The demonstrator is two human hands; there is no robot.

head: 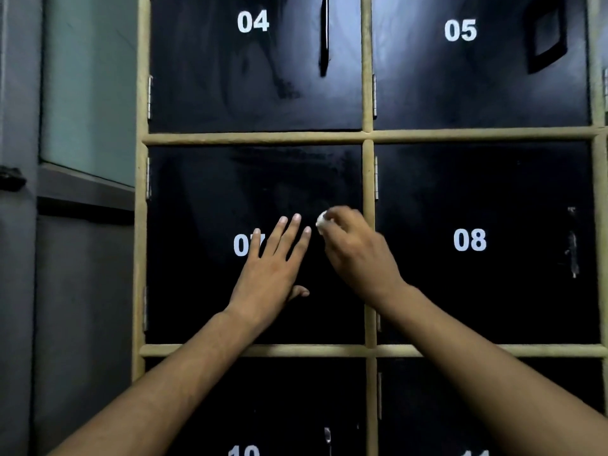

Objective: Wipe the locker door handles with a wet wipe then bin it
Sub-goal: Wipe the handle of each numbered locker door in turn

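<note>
Peeking out of the curled fingers of the right hand (357, 248) is a small white wad, the wet wipe (321, 221), bunched tight and held against the right part of door 07 (204, 192), close to the wooden frame post (368, 179) on that door's right side. The hand is closed round the wipe, thumb and fingertips pinching it, so only a nub shows. I cannot make out door 07's own handle; if it sits along the right edge like the others, the hand and wipe cover it. The left hand (273, 261) lies flat on the same door just left of the wipe, fingers straight and a little spread, holding nothing and hiding half the painted 7. It looks to be steadying the door. I take the wiping step to be in hand, at door 07. Above door 07, the door 04 handle (325, 37) is a slim vertical bar. To its right, the door 08 handle (573, 245) looks scuffed, and below it the door 10 handle (327, 436) catches the light. The next move calls for rubbing along the grip's length, then shifting to a neighbouring handle. No bin is in sight, so binning the wipe means turning away from the lockers.
</note>
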